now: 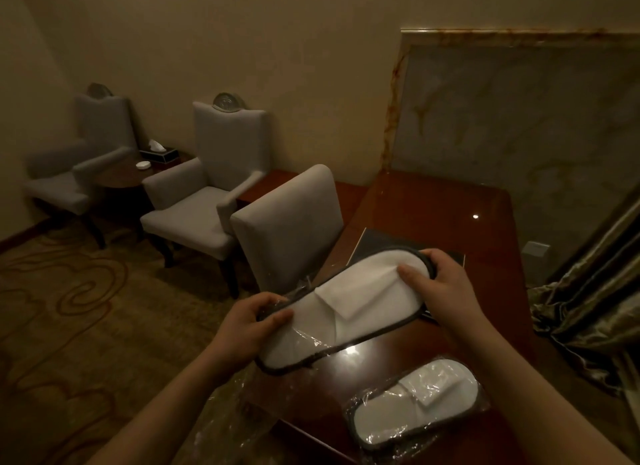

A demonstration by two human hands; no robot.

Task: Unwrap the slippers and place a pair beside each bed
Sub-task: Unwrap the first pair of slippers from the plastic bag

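A grey chair [289, 229] stands pushed against the tabletop [433, 201], its back just beside the left hand [258, 321]. That hand grips one end of a white slipper pair [341, 309] — the right hand [438, 284] clasps the other end — held above the tabletop's near edge. Loose plastic wrap [242, 405] hangs over that edge. A wrapped pair [412, 405] lies near the corner; a curtain [588, 309] crowds the right.
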